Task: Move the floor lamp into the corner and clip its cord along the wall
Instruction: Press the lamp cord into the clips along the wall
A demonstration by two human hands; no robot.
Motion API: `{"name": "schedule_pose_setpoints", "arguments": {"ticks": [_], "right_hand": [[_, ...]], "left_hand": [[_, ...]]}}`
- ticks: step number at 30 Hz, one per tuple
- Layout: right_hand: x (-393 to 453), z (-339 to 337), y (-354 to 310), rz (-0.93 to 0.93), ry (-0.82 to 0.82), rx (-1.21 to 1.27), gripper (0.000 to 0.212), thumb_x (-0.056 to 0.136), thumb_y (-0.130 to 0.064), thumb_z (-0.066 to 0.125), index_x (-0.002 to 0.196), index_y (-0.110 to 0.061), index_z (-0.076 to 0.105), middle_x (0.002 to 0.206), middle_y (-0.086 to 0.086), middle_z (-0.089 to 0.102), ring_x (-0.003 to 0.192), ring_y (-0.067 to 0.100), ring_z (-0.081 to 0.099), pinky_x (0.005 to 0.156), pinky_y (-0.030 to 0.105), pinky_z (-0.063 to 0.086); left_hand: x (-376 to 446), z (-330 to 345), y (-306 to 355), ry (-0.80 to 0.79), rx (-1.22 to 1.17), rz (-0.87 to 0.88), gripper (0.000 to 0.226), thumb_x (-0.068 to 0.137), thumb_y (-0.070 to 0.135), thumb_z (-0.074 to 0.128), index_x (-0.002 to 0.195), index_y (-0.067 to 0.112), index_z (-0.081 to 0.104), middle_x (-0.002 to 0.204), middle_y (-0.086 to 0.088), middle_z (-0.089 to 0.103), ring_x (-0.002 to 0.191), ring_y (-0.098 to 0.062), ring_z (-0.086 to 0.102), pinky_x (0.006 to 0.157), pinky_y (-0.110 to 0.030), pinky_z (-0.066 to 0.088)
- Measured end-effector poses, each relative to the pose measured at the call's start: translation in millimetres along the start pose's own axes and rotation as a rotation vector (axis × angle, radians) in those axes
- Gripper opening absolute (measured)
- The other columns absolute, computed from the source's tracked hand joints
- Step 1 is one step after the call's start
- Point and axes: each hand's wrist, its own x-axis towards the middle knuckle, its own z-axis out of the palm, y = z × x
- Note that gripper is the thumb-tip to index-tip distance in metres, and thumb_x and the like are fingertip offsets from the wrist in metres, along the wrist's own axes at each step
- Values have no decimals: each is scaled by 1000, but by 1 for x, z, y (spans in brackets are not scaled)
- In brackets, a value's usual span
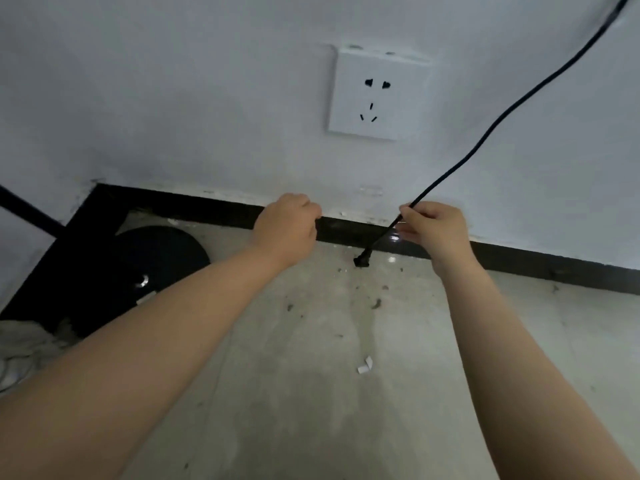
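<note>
The floor lamp's round black base (152,268) stands in the corner at the left, with its thin black pole (27,211) rising out of frame. A black cord (512,110) runs down from the top right across the white wall. My right hand (434,230) pinches it just above the black plug (362,260), which hangs near the floor by the baseboard. My left hand (289,226) is closed in a fist against the bottom of the wall; whether it holds anything is hidden.
A white wall socket (379,95) sits above and between my hands. A black baseboard (554,265) runs along the wall. A small white scrap (364,365) lies on the dusty grey floor. Pale cloth (24,341) lies at the left edge.
</note>
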Motion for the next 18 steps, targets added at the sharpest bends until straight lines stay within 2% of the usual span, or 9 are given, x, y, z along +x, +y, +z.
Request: {"name": "schedule_pose_setpoints", "arguments": {"ticks": [2,4,6,8,10,12,14,16,18], "right_hand": [[-5,8,3,64,-13,109,22,86,-12,58,64,-14,61,68,4,59,62,12,62,60,15,57],[-11,10,8,103,-28,173,21,86,-11,58,66,-13,61,69,6,60,63,14,63,57,14,58],[-18,14,14,156,-66,242,21,87,-10,55,67,-11,60,68,8,61,63,15,63,55,14,58],[-21,10,13,162,-110,283,24,89,-9,52,67,-10,60,60,5,66,61,14,66,53,14,58],[-20,4,13,173,-133,352,24,90,-7,50,68,-8,60,50,-2,69,57,11,69,53,15,58],[29,26,-10,132,-139,285,24,90,-6,49,69,-6,60,48,-3,69,55,10,70,54,17,59],[35,20,-14,132,-111,289,24,90,-6,50,68,-6,60,53,0,69,56,11,69,58,18,60],[32,19,-9,60,-81,248,24,89,-6,51,67,-6,59,61,6,67,55,9,69,57,17,59],[28,24,-7,35,-27,239,24,89,-5,52,66,-6,58,67,10,63,50,7,68,52,14,57]], "left_hand": [[-10,21,0,-84,-172,-159,31,95,6,44,125,1,50,127,-20,56,116,-32,49,94,-38,45],[-15,33,7,-209,-279,-179,40,99,9,37,138,4,32,144,-18,39,130,-29,38,106,-36,35],[-19,39,12,-313,-349,-171,43,100,11,33,142,5,22,149,-17,30,135,-27,31,109,-35,30],[-15,48,23,-356,-367,-149,39,100,11,33,138,6,30,142,-18,40,129,-29,38,107,-38,34],[-5,47,30,-393,-378,-165,29,99,11,36,126,6,47,126,-19,56,114,-31,52,97,-40,44],[35,63,4,-198,-569,-235,24,98,11,39,107,1,59,105,-18,65,96,-31,59,80,-34,48],[36,62,4,-140,-554,-167,23,97,11,44,97,-1,64,83,-15,63,77,-26,56,63,-27,41],[33,55,3,-80,-491,-169,23,96,13,46,95,1,66,80,-18,65,73,-26,56,62,-27,42],[33,53,1,-17,-337,-143,24,96,13,45,93,1,65,88,-21,68,80,-32,60,65,-33,47]]}}
